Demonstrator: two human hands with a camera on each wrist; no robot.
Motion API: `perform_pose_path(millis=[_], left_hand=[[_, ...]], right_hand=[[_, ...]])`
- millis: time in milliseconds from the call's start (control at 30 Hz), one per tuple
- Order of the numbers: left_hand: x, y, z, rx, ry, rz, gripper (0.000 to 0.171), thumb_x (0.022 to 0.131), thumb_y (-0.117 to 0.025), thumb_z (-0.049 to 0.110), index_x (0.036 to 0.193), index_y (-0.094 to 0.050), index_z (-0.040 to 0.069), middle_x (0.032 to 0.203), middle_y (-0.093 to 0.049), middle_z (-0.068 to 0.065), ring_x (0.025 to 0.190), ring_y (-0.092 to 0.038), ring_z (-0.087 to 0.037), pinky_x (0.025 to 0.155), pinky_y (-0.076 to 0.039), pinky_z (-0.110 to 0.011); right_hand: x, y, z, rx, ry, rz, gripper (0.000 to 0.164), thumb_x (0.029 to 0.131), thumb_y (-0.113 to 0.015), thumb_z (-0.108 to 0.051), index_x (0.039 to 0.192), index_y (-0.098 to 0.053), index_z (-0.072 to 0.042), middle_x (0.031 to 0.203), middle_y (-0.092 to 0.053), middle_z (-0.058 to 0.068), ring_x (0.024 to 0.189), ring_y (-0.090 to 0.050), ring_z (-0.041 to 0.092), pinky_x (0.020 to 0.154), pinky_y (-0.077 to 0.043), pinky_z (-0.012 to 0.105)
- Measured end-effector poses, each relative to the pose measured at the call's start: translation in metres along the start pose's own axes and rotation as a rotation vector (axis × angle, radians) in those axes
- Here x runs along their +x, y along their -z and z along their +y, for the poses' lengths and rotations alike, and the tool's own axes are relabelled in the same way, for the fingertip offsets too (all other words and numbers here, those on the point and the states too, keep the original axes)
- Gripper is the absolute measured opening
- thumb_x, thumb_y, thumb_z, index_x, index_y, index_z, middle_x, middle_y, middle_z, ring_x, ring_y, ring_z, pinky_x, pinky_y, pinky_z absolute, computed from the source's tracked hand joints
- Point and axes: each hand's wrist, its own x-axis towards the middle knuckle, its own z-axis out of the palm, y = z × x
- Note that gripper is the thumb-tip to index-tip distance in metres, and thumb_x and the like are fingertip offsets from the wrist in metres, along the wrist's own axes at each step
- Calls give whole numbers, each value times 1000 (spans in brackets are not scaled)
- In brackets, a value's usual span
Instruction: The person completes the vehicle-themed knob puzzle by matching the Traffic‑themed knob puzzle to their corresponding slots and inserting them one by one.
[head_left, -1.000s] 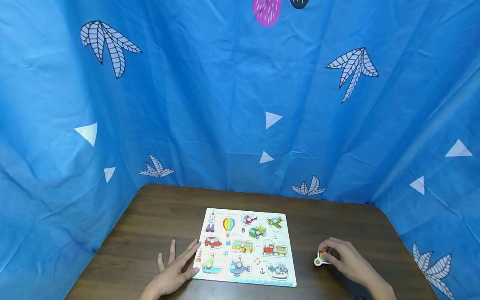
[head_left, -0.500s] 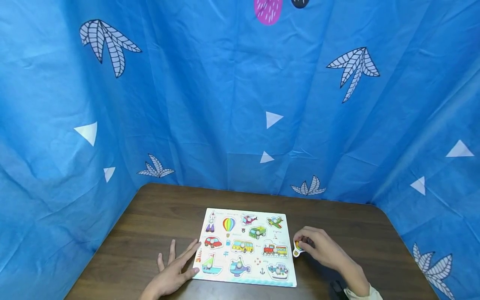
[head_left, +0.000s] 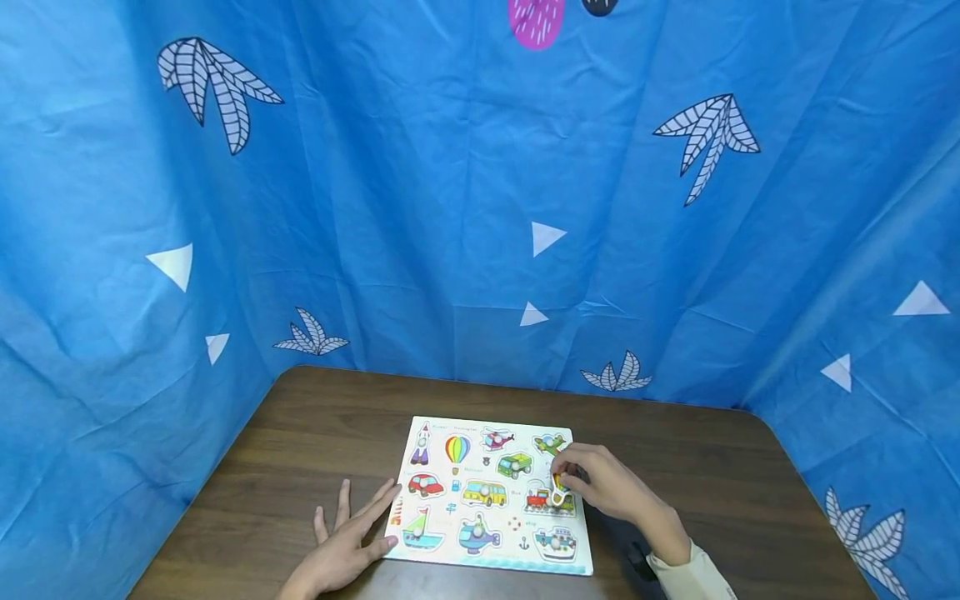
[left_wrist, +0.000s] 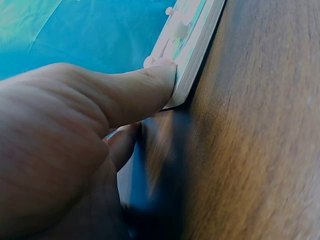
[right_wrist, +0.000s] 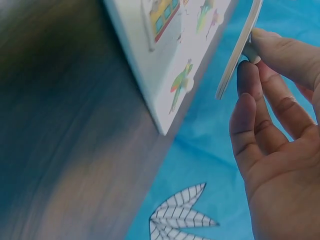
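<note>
A white wooden peg puzzle board (head_left: pixel 442 504) with vehicle pictures lies on the brown table. My left hand (head_left: pixel 341 546) rests at its left side, fingers spread and largely straight, two of them reaching the board. In the left wrist view the thumb (left_wrist: pixel 135 92) touches the board's corner. My right hand (head_left: pixel 607 483) holds a small white-edged puzzle piece (head_left: pixel 559 492) over the train picture (head_left: pixel 536 502). Seen from the right wrist, thumb and finger pinch the knob (right_wrist: pixel 252 52) on the piece, which is edge-on and apart from the board. Its picture is mostly hidden.
Knobbed pieces sit in the board, among them a bus (head_left: pixel 483 493), a red car (head_left: pixel 426 484) and a green truck (head_left: pixel 515 465). Brown tabletop (head_left: pixel 337 433) surrounds the board. A blue patterned curtain (head_left: pixel 405 208) stands behind the table and along both sides.
My right hand has moved left with the puzzle piece, from the table at the right to above the board's right part. The left hand and the board have stayed put.
</note>
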Motion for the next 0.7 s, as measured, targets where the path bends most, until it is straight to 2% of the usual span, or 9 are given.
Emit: perform_pose_path(millis=[233,467,700], left_hand=[[-1,-3,-1,-20,-9,-17,72,95,-64,41,158,-33,25,167,-20,-5,144,31,-51,97,31,-75],[-2,-2,-2,-13,-2,-6,73,95,-65,40,158,-33,25,167,-22,-6,145,30,-52,97,30,-76],[-2,-1,0,6,0,9,72,95,-65,42,158,-33,27,167,-22,-5,146,29,-50,98,30,-75]], right_hand=[[21,-10,-3,5,15,-36,7,96,-67,-10,101,-72,-10,92,-69,-3,81,-58,-1,74,-55,25],[45,-23,-7,-18,-1,-60,8,96,-68,-12,103,-73,-12,93,-69,-5,80,-56,-1,74,-54,25],[78,-35,-18,-59,72,-46,12,96,-68,-11,106,-74,-10,97,-69,-3,81,-56,2,73,-53,22]])
